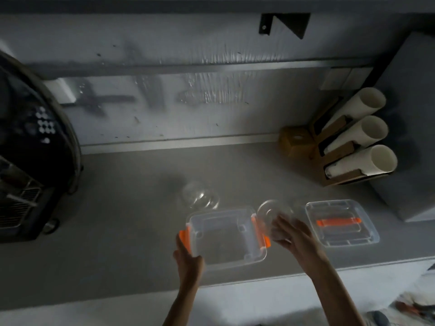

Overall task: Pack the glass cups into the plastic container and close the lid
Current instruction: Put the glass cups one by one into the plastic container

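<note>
Left hand [188, 257] grips the near-left corner of the plastic container [226, 238], fingers curled onto the rim beside the orange latch [184, 237], steadying it. The container sits open near the counter's [117, 208] front edge and looks empty, so nothing is packed yet. Behind it, a glass cup [200, 197] lies on the counter, untouched; blur there, could be more than one, can't tell. Right hand [292, 234] has fingers wrapped around a second glass cup [274, 212], held tilted just beside the container's right rim, not yet inside. Further right, the lid [341, 223] lies flat on the counter, well apart from the box.

Progress: early. First cup about to go in, other cup still to pack, lid still to fit and latch.

Count: one container, one lid, two cups clearly seen, two orange side latches.
</note>
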The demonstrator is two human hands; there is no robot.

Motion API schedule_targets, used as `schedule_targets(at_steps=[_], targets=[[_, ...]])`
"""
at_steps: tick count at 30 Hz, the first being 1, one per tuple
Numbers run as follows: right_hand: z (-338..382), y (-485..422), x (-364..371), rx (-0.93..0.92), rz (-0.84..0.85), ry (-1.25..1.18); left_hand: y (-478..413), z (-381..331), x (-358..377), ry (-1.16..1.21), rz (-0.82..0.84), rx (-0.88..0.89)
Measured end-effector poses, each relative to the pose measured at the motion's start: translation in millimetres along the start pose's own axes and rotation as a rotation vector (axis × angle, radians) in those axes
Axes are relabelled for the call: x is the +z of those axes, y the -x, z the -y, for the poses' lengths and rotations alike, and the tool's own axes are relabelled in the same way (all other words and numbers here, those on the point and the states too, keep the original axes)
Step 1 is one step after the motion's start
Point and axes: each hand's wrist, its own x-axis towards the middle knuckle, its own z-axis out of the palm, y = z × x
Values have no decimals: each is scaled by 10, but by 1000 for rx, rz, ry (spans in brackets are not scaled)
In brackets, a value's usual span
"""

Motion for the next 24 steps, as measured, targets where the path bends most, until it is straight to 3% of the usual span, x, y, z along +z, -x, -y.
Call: schedule_targets(at_steps=[4, 8, 12, 17, 21, 24], targets=[[-305, -52, 807, 146, 149, 86, 71, 115, -234, 9, -70, -9], [-879, -296, 1470, 356, 112, 242, 123, 114, -282, -2, -100, -50], [-1283, -506, 1686, 300, -28, 533, 153, 99, -310, -48, -92, 31], [-1379, -544, 1897, 432, -18, 464, 64, 81, -379, -74, -53, 30], [-1384, -633, 1912, 401, -28, 507, -25, -25, -451, -64, 7, 45], [-1379, -689, 1980, 299, -112, 700, -138, -56, -468, -80, 31, 41]])
